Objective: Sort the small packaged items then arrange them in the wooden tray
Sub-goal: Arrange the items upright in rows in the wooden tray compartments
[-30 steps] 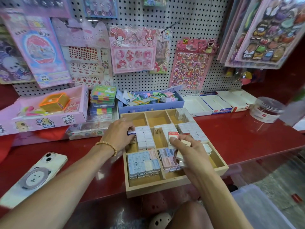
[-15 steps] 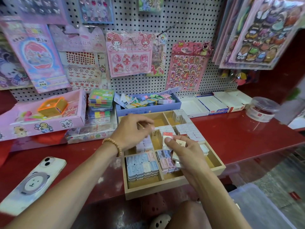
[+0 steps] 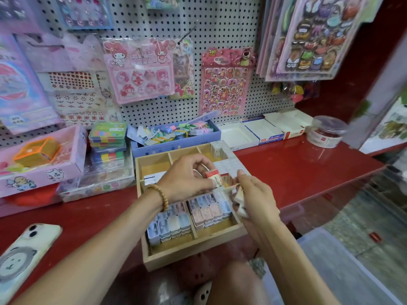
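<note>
A wooden tray (image 3: 193, 254) with several compartments sits on the red counter. Its front compartments hold rows of blue packets (image 3: 169, 225) and pink packets (image 3: 207, 213); white packets (image 3: 229, 164) fill the back right. My left hand (image 3: 187, 177) hovers over the tray's middle and pinches a small red-and-white packet (image 3: 213, 176). My right hand (image 3: 253, 197) is just right of it, holding several similar small packets (image 3: 239, 199) bunched in its curled fingers. The middle compartments are mostly hidden under my hands.
A blue box (image 3: 176, 144) of tags stands behind the tray, white boxes (image 3: 259, 130) and a clear jar (image 3: 326, 130) to the right. A pink box (image 3: 41, 164) and stacked colourful cases (image 3: 108, 139) sit left. A phone (image 3: 24, 254) lies at the near left. A pegboard with sticker sheets backs the counter.
My left hand rose from the white packets in the tray, moved right and took a red-and-white packet beside my right hand. The right hand stayed over the tray holding its bunch.
</note>
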A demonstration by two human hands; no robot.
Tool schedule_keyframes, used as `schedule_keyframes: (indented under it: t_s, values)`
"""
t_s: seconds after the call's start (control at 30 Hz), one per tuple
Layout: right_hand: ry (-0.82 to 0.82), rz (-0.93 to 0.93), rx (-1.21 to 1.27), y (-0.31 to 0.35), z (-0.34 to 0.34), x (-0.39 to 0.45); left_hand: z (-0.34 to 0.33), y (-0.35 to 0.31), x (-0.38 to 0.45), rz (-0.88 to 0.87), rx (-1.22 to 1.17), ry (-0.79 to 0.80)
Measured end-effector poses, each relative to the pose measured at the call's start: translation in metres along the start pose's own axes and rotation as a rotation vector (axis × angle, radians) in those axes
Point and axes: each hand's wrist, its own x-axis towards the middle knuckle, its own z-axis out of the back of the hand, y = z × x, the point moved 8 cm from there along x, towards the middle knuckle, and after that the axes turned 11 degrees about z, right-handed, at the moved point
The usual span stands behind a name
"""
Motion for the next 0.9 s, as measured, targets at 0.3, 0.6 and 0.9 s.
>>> schedule_keyframes:
  t_s: [0.3,0.6,0.9]
  values:
    - [-0.127,-0.107,0.122,0.011,0.047,0.011,-0.017,0.000,0.055,0.015,0.292,-0.092]
    - [-0.051,-0.088,0.163,0.009,0.068,0.024,-0.042,-0.010,0.084,-0.069,0.631,-0.162]
    - [-0.013,-0.055,0.255,0.006,0.080,0.026,-0.060,0.003,0.091,-0.055,0.845,-0.226]
